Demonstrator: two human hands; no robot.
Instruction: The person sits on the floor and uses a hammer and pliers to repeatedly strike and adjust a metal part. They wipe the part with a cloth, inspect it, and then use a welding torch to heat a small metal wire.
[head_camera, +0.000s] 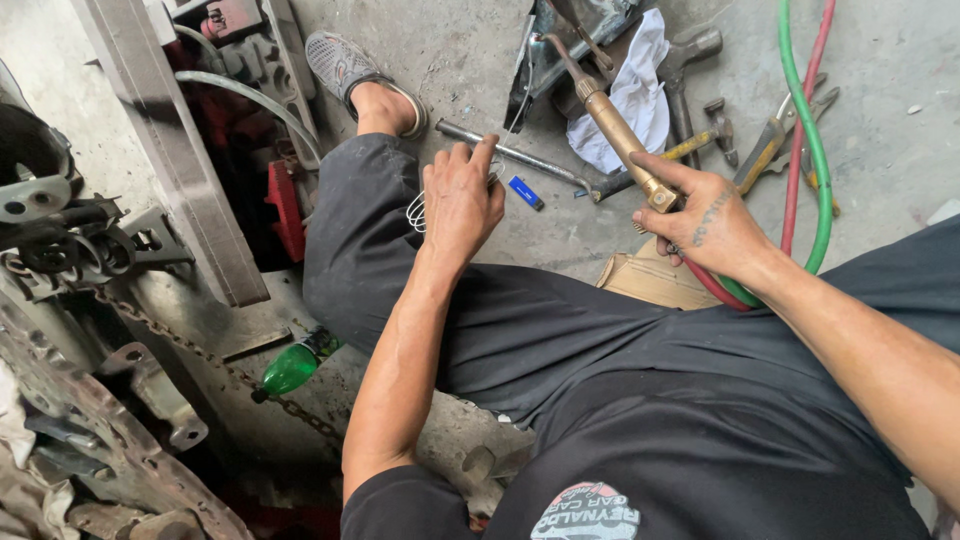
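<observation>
A brass torch (620, 135) is gripped at its base by the right hand (710, 225), hoses (815, 150) trailing behind. A wire spark lighter (418, 212) is clasped in the left hand (460, 200) above the knee. Hands are held apart; a blue lighter (526, 192) is lying on the concrete floor (890, 170) between them.

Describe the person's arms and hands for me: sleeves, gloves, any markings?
Both arms are bare from the elbow down, with no sleeves showing on the forearms and no gloves. The left hand carries no rings, watch or markings that I can see. The right hand has a dark tattoo running along its back. A black shirt with a round printed emblem covers the torso.
</observation>
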